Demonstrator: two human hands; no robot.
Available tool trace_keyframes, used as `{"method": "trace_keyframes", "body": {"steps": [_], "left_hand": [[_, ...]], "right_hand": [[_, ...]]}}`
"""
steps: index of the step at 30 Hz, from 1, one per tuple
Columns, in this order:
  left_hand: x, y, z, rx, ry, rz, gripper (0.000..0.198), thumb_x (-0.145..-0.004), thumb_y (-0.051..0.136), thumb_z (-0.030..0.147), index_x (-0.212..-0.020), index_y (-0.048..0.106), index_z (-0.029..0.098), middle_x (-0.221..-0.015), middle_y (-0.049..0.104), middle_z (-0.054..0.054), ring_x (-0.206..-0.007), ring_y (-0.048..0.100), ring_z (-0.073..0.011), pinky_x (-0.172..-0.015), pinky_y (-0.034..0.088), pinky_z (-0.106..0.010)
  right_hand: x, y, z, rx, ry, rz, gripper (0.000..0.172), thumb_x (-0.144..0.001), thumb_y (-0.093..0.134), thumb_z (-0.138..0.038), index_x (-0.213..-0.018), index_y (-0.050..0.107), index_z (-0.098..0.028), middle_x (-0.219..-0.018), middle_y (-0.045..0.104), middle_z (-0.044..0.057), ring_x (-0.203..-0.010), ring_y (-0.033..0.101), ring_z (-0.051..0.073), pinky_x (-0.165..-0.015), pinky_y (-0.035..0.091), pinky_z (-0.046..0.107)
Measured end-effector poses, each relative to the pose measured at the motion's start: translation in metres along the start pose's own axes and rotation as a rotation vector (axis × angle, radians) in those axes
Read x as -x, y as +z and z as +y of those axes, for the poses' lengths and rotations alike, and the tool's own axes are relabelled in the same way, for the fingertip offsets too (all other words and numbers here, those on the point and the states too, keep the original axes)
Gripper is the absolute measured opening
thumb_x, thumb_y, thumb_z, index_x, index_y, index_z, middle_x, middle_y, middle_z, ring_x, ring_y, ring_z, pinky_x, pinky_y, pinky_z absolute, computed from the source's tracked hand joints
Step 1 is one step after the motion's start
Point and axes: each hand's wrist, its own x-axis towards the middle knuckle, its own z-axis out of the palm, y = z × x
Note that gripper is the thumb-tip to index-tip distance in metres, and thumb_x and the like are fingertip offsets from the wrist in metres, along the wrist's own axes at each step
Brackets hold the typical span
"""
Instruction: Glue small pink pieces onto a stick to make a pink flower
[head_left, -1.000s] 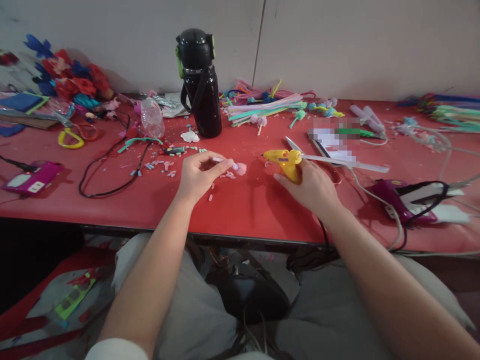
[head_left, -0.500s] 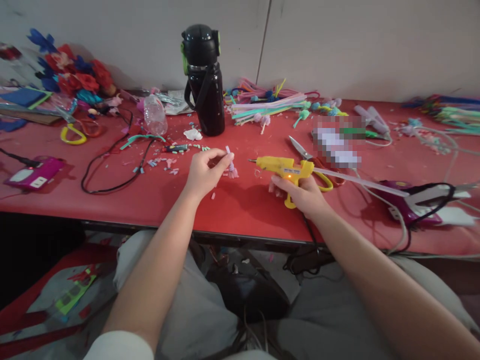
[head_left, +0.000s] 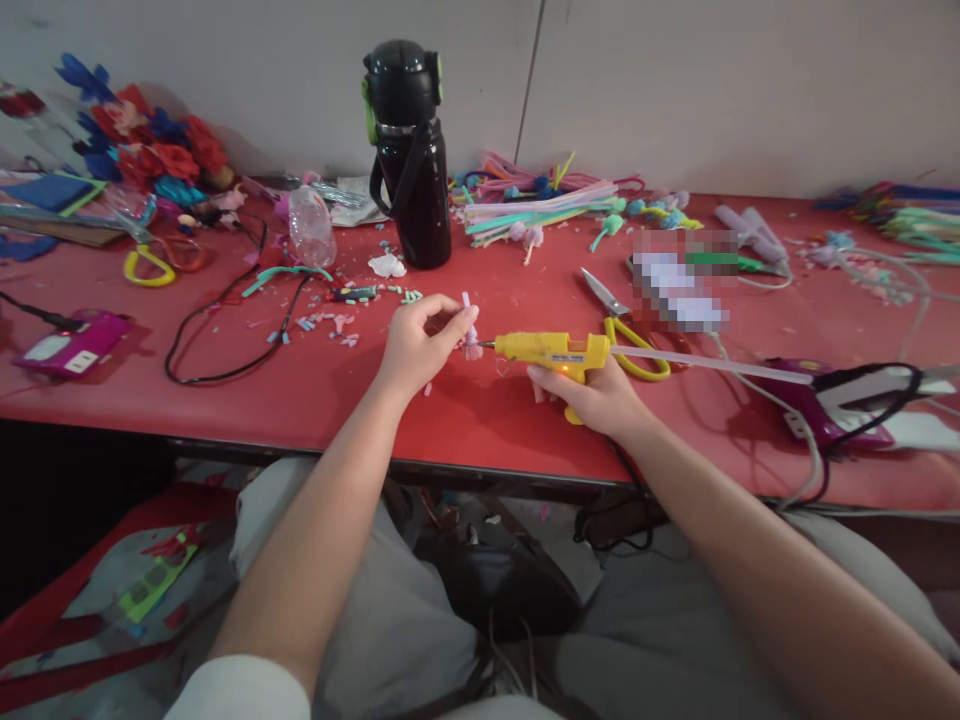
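Between its thumb and fingers, my left hand (head_left: 424,340) pinches a small pink-and-lilac pipe-cleaner piece (head_left: 472,342), its short stem poking up above the fingertips. My right hand (head_left: 596,395) is wrapped round the handle of a yellow hot glue gun (head_left: 551,350), which has a small orange light lit. The gun's metal tip points left, right beside the lower end of the pink piece; whether they touch I cannot tell. A long translucent glue stick (head_left: 712,362) sticks out of the gun's back. Yellow-handled scissors (head_left: 637,350) lie just behind my right hand.
A tall black bottle (head_left: 412,170) stands at the back, with bundled pipe cleaners (head_left: 532,212) to its right. Purple power strips (head_left: 71,345) sit at both sides with cables. A clear plastic bottle (head_left: 311,228) and cut scraps (head_left: 341,325) lie left on the red table (head_left: 450,430).
My right hand has brought the glue gun left, so its tip is now beside the pink piece. My left hand, still pinching that piece, has shifted slightly right.
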Motion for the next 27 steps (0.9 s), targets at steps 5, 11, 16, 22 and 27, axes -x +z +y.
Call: {"method": "trace_keyframes", "body": {"steps": [5,11,16,22,27], "left_hand": [[0.0006,0.0004,-0.0012,-0.05,0.008,0.02,0.029,-0.091,0.07,0.038,-0.07,0.065,0.019,-0.066,0.071,-0.002,-0.061,0.067,-0.0124,-0.06,0.053,-0.024],[0.0007,0.0014,-0.004,-0.056,0.025,0.006,0.03,-0.092,0.068,0.04,-0.072,0.066,0.018,-0.068,0.072,-0.003,-0.063,0.067,-0.0119,-0.061,0.052,-0.024],[0.0009,0.0018,-0.0049,-0.054,0.028,0.011,0.03,-0.093,0.067,0.04,-0.072,0.068,0.018,-0.069,0.072,-0.003,-0.064,0.068,-0.0126,-0.062,0.054,-0.025],[0.0008,0.0011,-0.0046,-0.074,0.026,0.015,0.03,-0.092,0.068,0.04,-0.071,0.069,0.019,-0.069,0.072,-0.003,-0.064,0.068,-0.0127,-0.062,0.052,-0.024],[0.0009,0.001,-0.0044,-0.063,0.026,0.015,0.031,-0.093,0.068,0.04,-0.072,0.07,0.018,-0.069,0.073,-0.003,-0.065,0.069,-0.013,-0.062,0.052,-0.024]], "right_hand": [[-0.0006,0.001,0.0026,-0.006,-0.031,-0.001,0.036,-0.092,0.067,-0.048,-0.067,0.061,-0.022,-0.06,0.062,-0.001,-0.057,0.056,0.013,-0.058,0.049,0.03],[-0.0004,0.0016,0.0034,-0.023,-0.035,-0.005,0.035,-0.092,0.067,-0.047,-0.069,0.061,-0.023,-0.06,0.061,-0.001,-0.057,0.056,0.013,-0.058,0.048,0.03],[0.0003,0.0012,0.0064,-0.03,-0.046,-0.015,0.034,-0.094,0.066,-0.045,-0.069,0.059,-0.023,-0.06,0.059,-0.002,-0.057,0.055,0.013,-0.058,0.046,0.03],[0.001,0.0007,0.0083,-0.011,-0.026,-0.025,0.037,-0.095,0.065,-0.047,-0.067,0.057,-0.023,-0.057,0.056,-0.002,-0.053,0.051,0.013,-0.053,0.042,0.031],[0.0004,0.001,0.0041,-0.002,-0.057,-0.016,0.028,-0.094,0.065,-0.043,-0.075,0.063,-0.024,-0.057,0.054,-0.003,-0.053,0.048,0.013,-0.054,0.042,0.031]]}}
